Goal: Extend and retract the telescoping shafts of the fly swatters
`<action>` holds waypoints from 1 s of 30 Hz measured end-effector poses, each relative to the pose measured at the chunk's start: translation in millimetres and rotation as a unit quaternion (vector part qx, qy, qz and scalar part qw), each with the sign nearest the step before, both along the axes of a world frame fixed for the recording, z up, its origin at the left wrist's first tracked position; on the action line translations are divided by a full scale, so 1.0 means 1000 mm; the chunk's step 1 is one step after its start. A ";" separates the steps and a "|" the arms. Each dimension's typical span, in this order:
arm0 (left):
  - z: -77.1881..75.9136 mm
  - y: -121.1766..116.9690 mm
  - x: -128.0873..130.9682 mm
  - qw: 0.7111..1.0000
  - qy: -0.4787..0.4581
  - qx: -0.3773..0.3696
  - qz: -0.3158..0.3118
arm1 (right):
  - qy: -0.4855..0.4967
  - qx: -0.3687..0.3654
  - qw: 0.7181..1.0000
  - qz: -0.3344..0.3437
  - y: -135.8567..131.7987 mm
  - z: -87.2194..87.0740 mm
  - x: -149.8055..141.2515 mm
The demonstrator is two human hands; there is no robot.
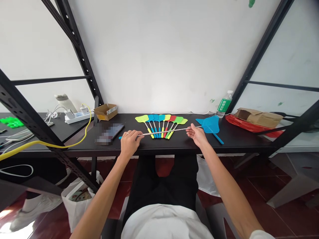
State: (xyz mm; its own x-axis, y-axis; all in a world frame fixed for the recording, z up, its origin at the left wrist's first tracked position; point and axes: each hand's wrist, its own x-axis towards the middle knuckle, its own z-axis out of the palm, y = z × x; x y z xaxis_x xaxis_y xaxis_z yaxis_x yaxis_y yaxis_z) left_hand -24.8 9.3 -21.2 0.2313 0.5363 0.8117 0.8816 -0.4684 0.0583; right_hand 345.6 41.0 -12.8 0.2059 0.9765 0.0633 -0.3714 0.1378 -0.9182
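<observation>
A telescopic fly swatter (171, 130) with a long, drawn-out metal rod stretches between my two hands, nearly level above the table edge. My left hand (130, 142) is closed around its handle end, and a blue tip pokes out on the left. Near the blue head, my right hand (198, 135) pinches the rod between thumb and fingers. Blue swatter heads (211, 124) overlap just beyond that hand, with a blue handle (218, 138) pointing toward me. Behind the rod, several short fly swatters (142, 118) in yellow-green, blue, red and green lie fanned out on the table.
On the black table (174, 145) are a phone (113, 132), an open cardboard box (106, 112), a bottle (224, 105) and a brown paper bag (258, 118) on red plastic. A yellow cable (86, 131) crosses the left rack post. Black metal posts stand at both sides.
</observation>
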 end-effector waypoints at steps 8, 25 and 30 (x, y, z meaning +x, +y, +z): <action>0.000 -0.002 0.004 0.998 0.026 0.010 0.052 | 0.027 0.015 0.999 -0.022 0.003 -0.003 -0.003; 0.005 -0.005 0.006 0.999 0.024 -0.024 0.021 | 0.064 0.028 0.996 -0.053 0.002 0.000 -0.004; 0.002 -0.003 0.007 0.998 0.027 -0.016 0.047 | 0.045 0.031 0.997 -0.051 0.003 -0.002 -0.005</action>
